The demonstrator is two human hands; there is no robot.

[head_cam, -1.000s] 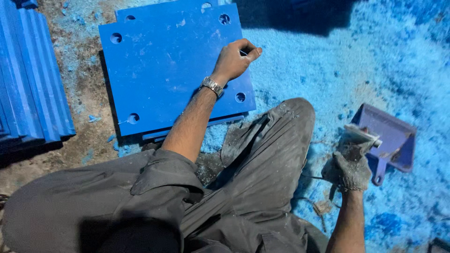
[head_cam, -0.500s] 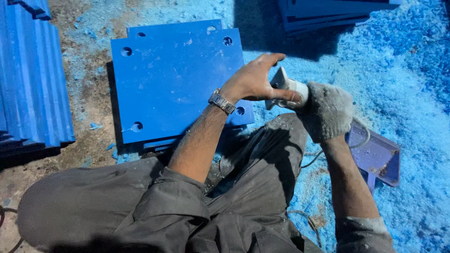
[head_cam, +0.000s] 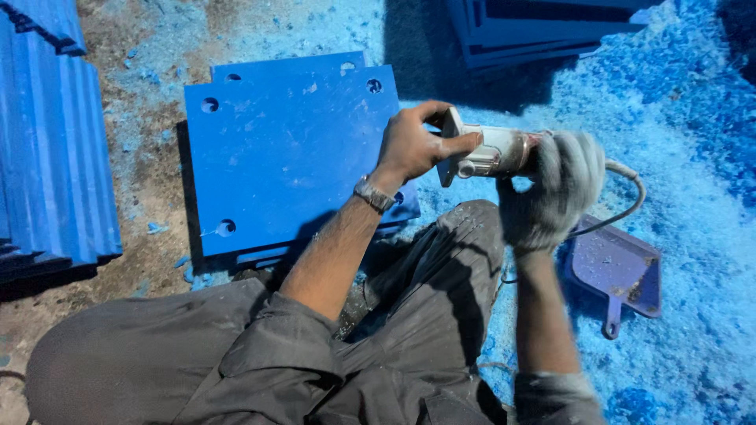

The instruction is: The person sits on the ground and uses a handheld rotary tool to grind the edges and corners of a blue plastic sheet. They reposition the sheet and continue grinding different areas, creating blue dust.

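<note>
My gloved right hand (head_cam: 555, 193) grips the body of a small corded power grinder (head_cam: 492, 153), held level above my knee. My bare left hand (head_cam: 417, 145), with a wristwatch, is closed on the tool's front head. Just left of the hands lies a square blue plate (head_cam: 283, 157) with round holes at its corners, stacked on a second blue plate. The tool's cord (head_cam: 622, 205) loops off to the right.
A stack of blue plates (head_cam: 55, 149) stands on edge at the left. More blue plates (head_cam: 543, 27) lie at the top. A purple dustpan (head_cam: 618, 271) rests on blue shavings (head_cam: 693, 157) at the right. My grey trouser legs (head_cam: 315, 354) fill the bottom.
My right hand came up from beside the dustpan with the grinder. My left hand left the plate's corner and took hold of the tool's head.
</note>
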